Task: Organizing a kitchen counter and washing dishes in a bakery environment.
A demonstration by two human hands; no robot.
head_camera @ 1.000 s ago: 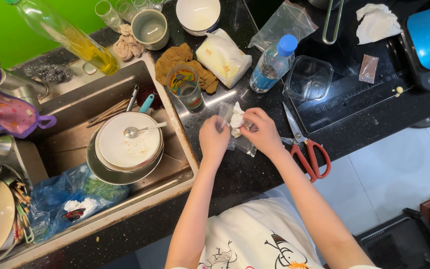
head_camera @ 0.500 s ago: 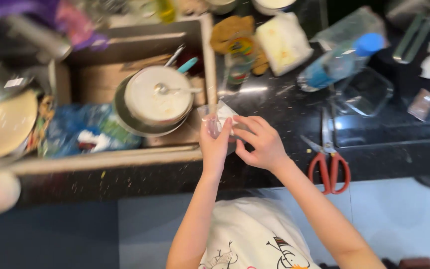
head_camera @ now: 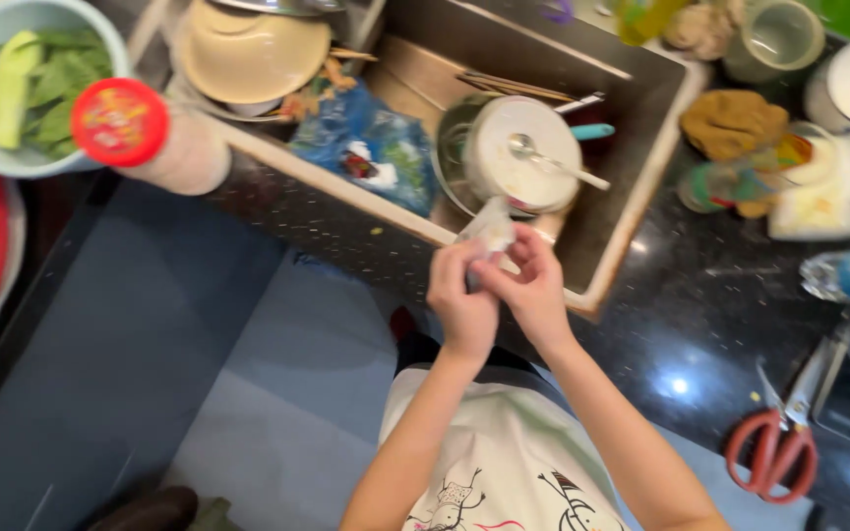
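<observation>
Clear plastic bag (head_camera: 489, 234) pinched between left hand (head_camera: 462, 300) and right hand (head_camera: 533, 290), carried leftward from black counter (head_camera: 700, 305) to sink (head_camera: 632, 108) edge.

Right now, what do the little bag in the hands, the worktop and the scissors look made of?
Small bag: thin clear plastic film, crinkled and see-through.
Worktop: polished dark stone, probably granite; speckled, mirrors the lights.
Scissors: red handles, likely plastic, with grey metal-looking blades.
</observation>
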